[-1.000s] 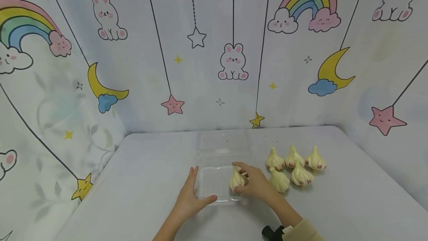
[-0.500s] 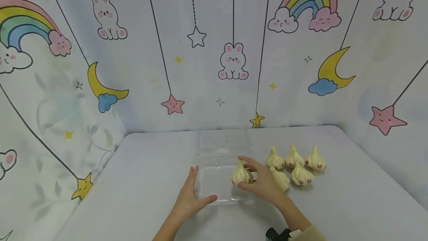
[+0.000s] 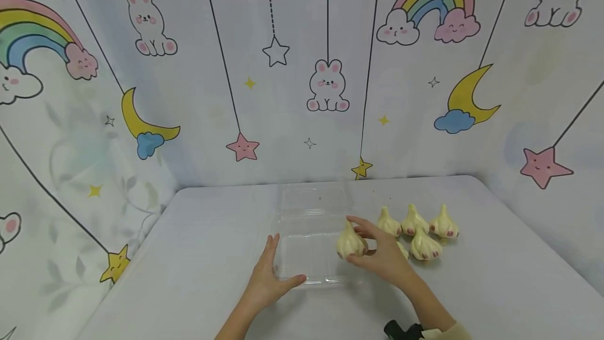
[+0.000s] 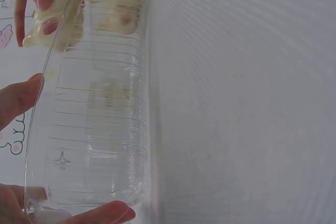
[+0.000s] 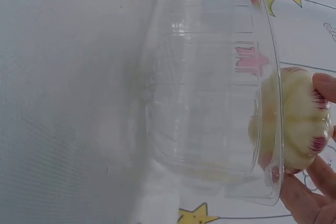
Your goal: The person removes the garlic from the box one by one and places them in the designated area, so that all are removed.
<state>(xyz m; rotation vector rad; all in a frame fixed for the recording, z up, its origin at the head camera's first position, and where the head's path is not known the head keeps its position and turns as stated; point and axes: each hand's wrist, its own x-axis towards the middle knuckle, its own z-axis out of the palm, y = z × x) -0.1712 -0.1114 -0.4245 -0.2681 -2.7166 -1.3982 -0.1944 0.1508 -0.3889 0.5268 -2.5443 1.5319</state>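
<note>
A clear plastic clamshell box [image 3: 309,256] lies with its lid [image 3: 313,198] folded back on the white table. Spread around its near left corner, my left hand [image 3: 266,279] touches it with fairly straight fingers and thumb. In the left wrist view the thumb [image 4: 21,98] is right at the rim. My right hand [image 3: 384,253] pinches a garlic bulb [image 3: 351,243], neck up, between thumb and fingers at the box's right side. The right wrist view shows this bulb [image 5: 302,119] at rim height, partly behind the clear wall.
Several more garlic bulbs [image 3: 426,245] sit grouped on the table [image 3: 495,277] to the right of the box, one partly hidden by my right hand. A patterned cloth [image 3: 292,119] hangs behind the table. A black object [image 3: 401,329] is at my right wrist.
My right hand has moved right and slightly away from me, carrying the garlic bulb from over the box's inside to its right edge. The left hand and the box have stayed put.
</note>
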